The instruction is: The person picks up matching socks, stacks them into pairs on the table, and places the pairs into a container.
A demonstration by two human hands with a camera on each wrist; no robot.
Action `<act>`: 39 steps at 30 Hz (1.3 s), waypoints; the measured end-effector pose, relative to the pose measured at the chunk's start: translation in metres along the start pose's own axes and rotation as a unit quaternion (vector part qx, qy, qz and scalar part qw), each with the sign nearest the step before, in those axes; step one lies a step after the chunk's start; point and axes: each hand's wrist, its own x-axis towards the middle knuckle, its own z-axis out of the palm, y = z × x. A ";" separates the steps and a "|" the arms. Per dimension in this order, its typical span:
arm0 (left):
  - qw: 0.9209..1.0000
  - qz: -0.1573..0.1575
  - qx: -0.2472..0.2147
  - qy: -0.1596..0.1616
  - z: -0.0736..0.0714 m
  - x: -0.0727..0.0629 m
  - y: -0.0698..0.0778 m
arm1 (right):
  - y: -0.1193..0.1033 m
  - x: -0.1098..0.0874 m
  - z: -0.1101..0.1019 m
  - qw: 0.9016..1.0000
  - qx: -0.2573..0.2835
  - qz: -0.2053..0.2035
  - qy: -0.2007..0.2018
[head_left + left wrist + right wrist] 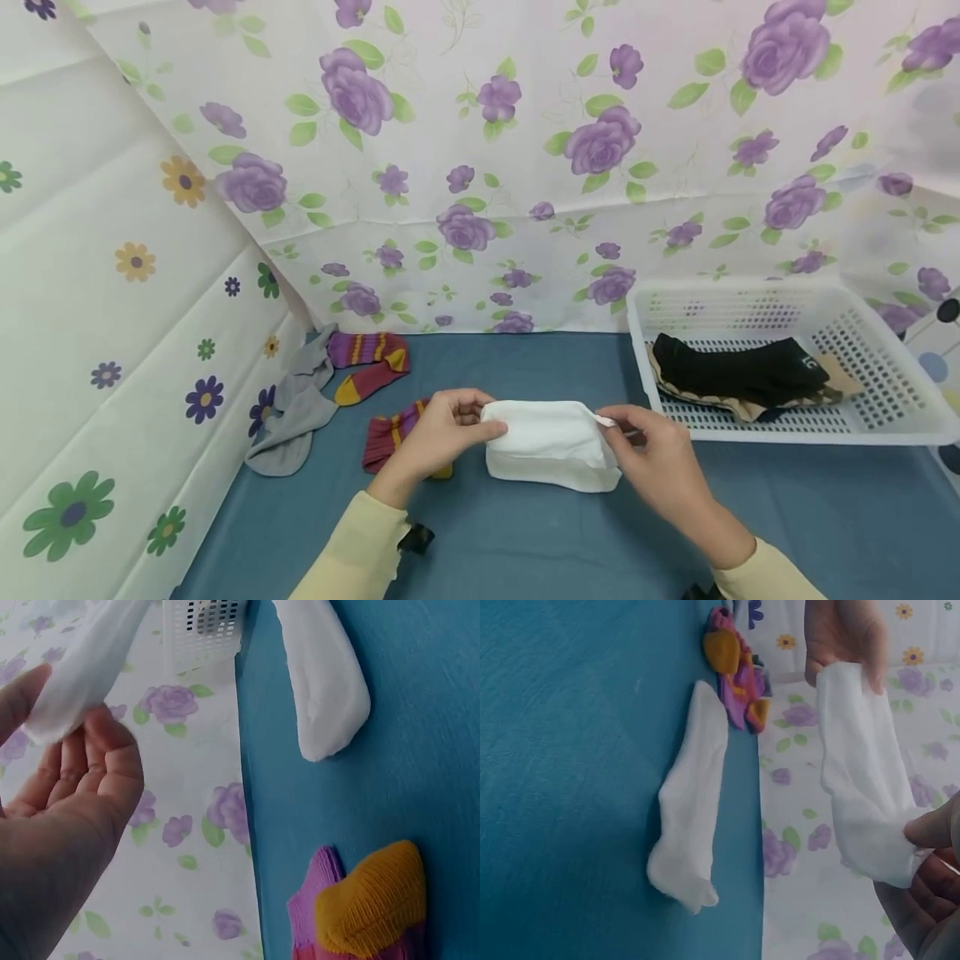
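Note:
A white sock (pixel 536 427) is stretched level between my two hands. My left hand (pixel 452 429) pinches its left end between thumb and fingers, as the left wrist view also shows. Its right end is pinched by my right hand (pixel 660 458), seen close up in the right wrist view. A second white sock (pixel 692 799) lies flat on the blue cloth below, apart from the held one and partly covered by it in the head view. Behind my left hand is a maroon, purple and yellow sock (pixel 381 440), partly hidden by the wrist.
Another striped maroon and yellow sock (pixel 371 367) lies at the back left, beside grey socks (pixel 292 417). To the right stands a white perforated basket (pixel 885 417) holding black socks (pixel 738 371) and beige patterned ones. Flowered sheets (pixel 465 225) hang behind and to the left.

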 end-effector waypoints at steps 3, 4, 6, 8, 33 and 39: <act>1.000 0.006 -0.009 -0.011 -0.001 0.001 -0.010 | 0.003 -0.002 0.002 1.000 -0.004 0.003 0.001; 1.000 0.010 -0.007 -0.007 -0.001 0.001 -0.012 | 0.005 -0.002 0.003 1.000 -0.005 0.003 0.001; 1.000 0.016 0.002 0.008 0.000 0.002 -0.016 | 0.008 -0.003 0.005 1.000 -0.013 0.003 -0.004; 0.999 0.018 0.013 0.031 0.001 0.003 -0.019 | 0.011 -0.004 0.007 1.000 -0.021 0.007 -0.013; 0.985 0.017 0.119 0.122 0.021 0.007 -0.040 | 0.021 0.001 0.017 0.990 -0.036 0.056 -0.124; 0.983 -0.012 0.163 0.079 0.025 0.003 -0.043 | 0.026 0.001 0.016 0.982 -0.028 0.088 -0.167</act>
